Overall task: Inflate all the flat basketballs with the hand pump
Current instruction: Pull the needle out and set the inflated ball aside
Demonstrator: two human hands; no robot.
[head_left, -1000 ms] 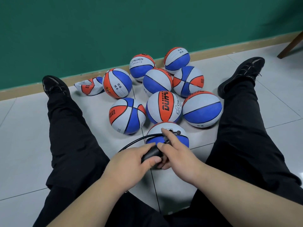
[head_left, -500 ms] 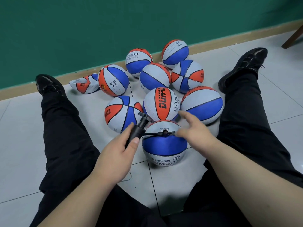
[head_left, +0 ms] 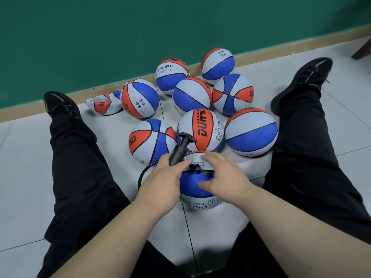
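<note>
**Step in hand.** The person is sitting on the tiled floor (head_left: pixel 26 177) with legs spread and is working on the nearest ball (head_left: pixel 190 187), which is lying between the knees at 6 o'clock of the cluster. The hose (head_left: pixel 141 175) is looping out at 9 o'clock of this ball and is running to a needle fitting (head_left: pixel 197 168) on its top. Whether the needle is seated in the valve cannot be told. This ball is looking round and full, so the fitting is probably being dealt with rather than air being driven in.

**Next move.** It is calling for a straight pull or push along the needle's line, with the ball pinned so that it is not rolling.

**Left hand** (head_left: pixel 160 183). It is gripping the pump (head_left: pixel 178 153) around its barrel, fingers wrapped. The barrel is tilting toward 1 o'clock and the T-handle is standing free.

**Right hand** (head_left: pixel 222 177). It is lying loose over the ball's top, grasping nothing. The fingers are spread by the fitting and the thumb is pressing the blue panel.

**Remaining stock.**
- Flat ball (head_left: pixel 104 104): one, lying crumpled by the wall at 10 o'clock of the cluster, touching a round ball. It is likely the last one awaiting air.
- Round balls (head_left: pixel 251 131): crowding together from 11 to 2 o'clock.
</note>
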